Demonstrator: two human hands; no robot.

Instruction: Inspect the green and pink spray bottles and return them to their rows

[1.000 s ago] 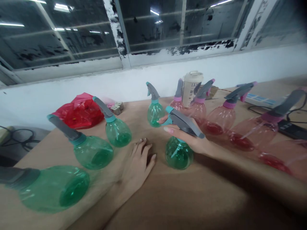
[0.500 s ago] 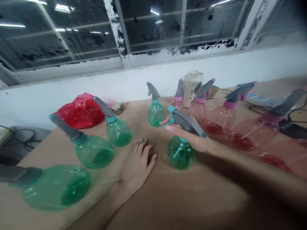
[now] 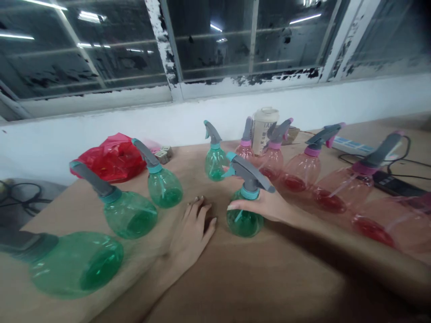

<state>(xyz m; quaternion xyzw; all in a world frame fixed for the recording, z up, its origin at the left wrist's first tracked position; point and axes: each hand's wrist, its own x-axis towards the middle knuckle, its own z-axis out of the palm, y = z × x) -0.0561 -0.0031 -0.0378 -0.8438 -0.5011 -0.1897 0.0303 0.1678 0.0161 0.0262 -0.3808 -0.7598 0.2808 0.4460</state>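
Observation:
Just right of the middle stands a green spray bottle (image 3: 245,220), upright on the table, with a grey trigger head and teal collar. Around its upper body, below the collar, my right hand (image 3: 266,204) is closed; the thumb crosses the front and most of the fingers are hidden behind. My left hand (image 3: 191,229) lies flat on the wooden table, fingers spread, holding nothing. Beside it on the left are more green spray bottles, the nearest being one with green liquid (image 3: 164,186). Another green spray bottle (image 3: 215,162) stands further back.
Several pink spray bottles (image 3: 301,172) stand in a slanting row on the right. At the back are a paper cup (image 3: 264,128), a red plastic bag (image 3: 112,159) and small blocks (image 3: 163,154). A power strip (image 3: 360,148) and black cables lie at the right. A white wall and windows rise behind.
My right hand has moved down from the trigger head to the bottle's upper body, its thumb now below the collar. My left hand stays flat. The view has shifted slightly.

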